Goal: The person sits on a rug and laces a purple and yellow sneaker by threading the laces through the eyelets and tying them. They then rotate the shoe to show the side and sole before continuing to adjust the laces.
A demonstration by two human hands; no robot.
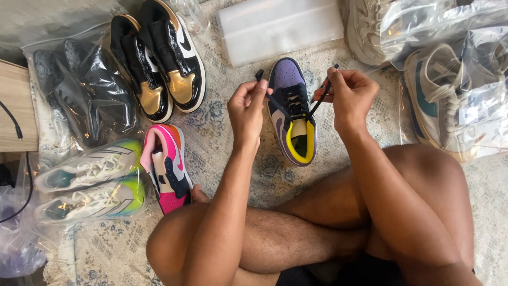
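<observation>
A purple, black and yellow sneaker (292,114) lies on the patterned rug in front of my crossed legs, toe pointing away. My left hand (247,108) pinches one end of its black lace (275,100), pulled up and to the left. My right hand (346,95) pinches the other lace end, pulled up and to the right. Both lace ends run down to the shoe's eyelets.
A pink, navy and orange sneaker (166,167) lies by my left knee. A black and gold pair (161,58) stands at the back left. Bagged sneakers (90,180) lie left; more bagged shoes (450,95) right. A white plastic box (280,26) lies ahead.
</observation>
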